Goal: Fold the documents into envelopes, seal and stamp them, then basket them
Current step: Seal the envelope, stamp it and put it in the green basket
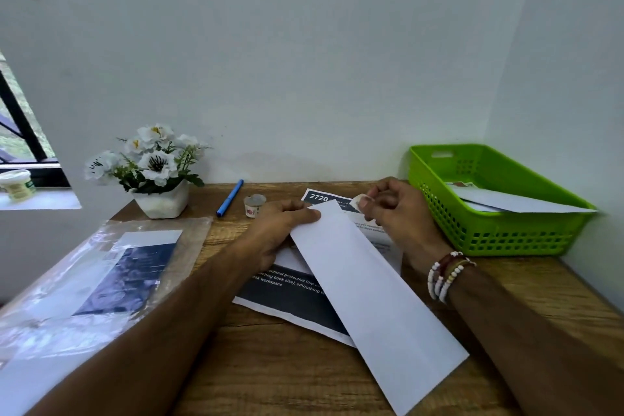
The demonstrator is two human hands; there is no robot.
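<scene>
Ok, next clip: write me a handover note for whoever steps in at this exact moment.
Left hand presses the far end of the white envelope on the desk.
Right hand pinches a small stamp just above that end.
Printed documents lie under the envelope.
Green basket, right, already holds finished envelopes.
Left to do: stick the stamp, basket this envelope, then handle the remaining documents.

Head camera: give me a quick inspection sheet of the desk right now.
Surface: wooden desk, partly covered.
Job's things: white envelope lying on printed documents; green basket holds envelopes.
Clutter: blue pen, small pot, flower pot, plastic sleeve.
Hands: left hand presses the envelope; right hand pinches a small stamp-like piece.
Cables: nothing seen.
Surroundings: white walls, window on the left.
</scene>
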